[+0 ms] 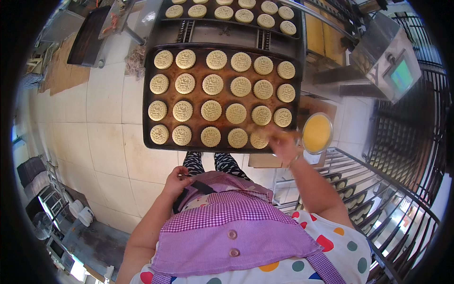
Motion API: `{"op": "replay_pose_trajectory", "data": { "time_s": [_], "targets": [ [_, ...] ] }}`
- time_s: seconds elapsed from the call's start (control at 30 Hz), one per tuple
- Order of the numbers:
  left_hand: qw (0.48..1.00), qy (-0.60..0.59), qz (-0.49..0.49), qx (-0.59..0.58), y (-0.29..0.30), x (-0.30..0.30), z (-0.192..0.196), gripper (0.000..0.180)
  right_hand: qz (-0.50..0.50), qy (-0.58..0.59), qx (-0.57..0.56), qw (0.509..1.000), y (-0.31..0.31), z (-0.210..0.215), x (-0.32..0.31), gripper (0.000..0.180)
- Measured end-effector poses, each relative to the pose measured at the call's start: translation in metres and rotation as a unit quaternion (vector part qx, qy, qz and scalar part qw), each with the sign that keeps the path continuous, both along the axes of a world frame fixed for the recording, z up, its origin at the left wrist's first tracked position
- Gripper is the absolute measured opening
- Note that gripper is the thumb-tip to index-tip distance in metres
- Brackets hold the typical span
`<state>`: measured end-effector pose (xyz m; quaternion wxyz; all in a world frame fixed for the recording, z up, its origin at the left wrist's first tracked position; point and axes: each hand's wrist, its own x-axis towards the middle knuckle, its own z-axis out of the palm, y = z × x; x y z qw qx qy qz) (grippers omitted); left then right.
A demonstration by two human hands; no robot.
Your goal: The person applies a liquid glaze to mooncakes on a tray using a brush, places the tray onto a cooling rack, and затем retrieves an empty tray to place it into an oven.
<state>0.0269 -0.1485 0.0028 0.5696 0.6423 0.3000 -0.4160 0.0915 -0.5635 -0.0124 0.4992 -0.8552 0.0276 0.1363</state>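
Right hand (pixel 283 144) blurred at near right corner of dark baking tray (pixel 150 102), beside nearest round stamped cookie (pixel 258 140); finger state impossible to tell. Bowl of yellow liquid (pixel 317 133) just right. Left hand (pixel 177 181) curled against purple checked apron (pixel 236 227).

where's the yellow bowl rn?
Head view, right of centre: the yellow bowl sits just off the lower right corner of the near baking tray, right beside the right hand reaching over the front-row cookies.

left hand (pixel 176 181) rests curled at the waist, seven o'clock; right hand (pixel 283 144) reaches forward, blurred, toward two o'clock.
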Motion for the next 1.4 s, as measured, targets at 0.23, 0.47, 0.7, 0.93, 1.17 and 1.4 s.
{"op": "replay_pose_trajectory", "data": {
  "time_s": [0.23,0.47,0.7,0.93,1.17,1.4],
  "targets": [
    [1.0,-0.003,-0.012,0.008,-0.03,-0.001,-0.003,0.039,-0.049,-0.017,-0.094,0.994,-0.074,0.011,0.083,0.021],
    [0.998,0.002,-0.056,0.02,-0.058,0.008,0.009,0.041,-0.219,-0.031,-0.222,0.95,-0.14,-0.012,0.222,0.038],
    [0.997,0.015,-0.07,0.021,-0.061,0.001,0.006,0.04,-0.151,-0.053,0.099,0.982,-0.093,0.001,0.025,0.027],
    [0.986,0.007,-0.155,0.057,-0.052,0.018,0.0,0.039,-0.17,0.079,0.048,0.981,-0.028,0.021,-0.086,0.039],
    [0.973,-0.04,-0.063,0.219,0.077,0.023,-0.043,0.032,-0.638,0.027,0.188,0.746,-0.072,-0.005,-0.096,0.047],
    [0.96,-0.036,0.143,0.239,0.132,0.104,-0.061,0.031,-0.681,0.093,0.486,0.54,-0.067,-0.076,-0.119,0.055]
  ]
}}
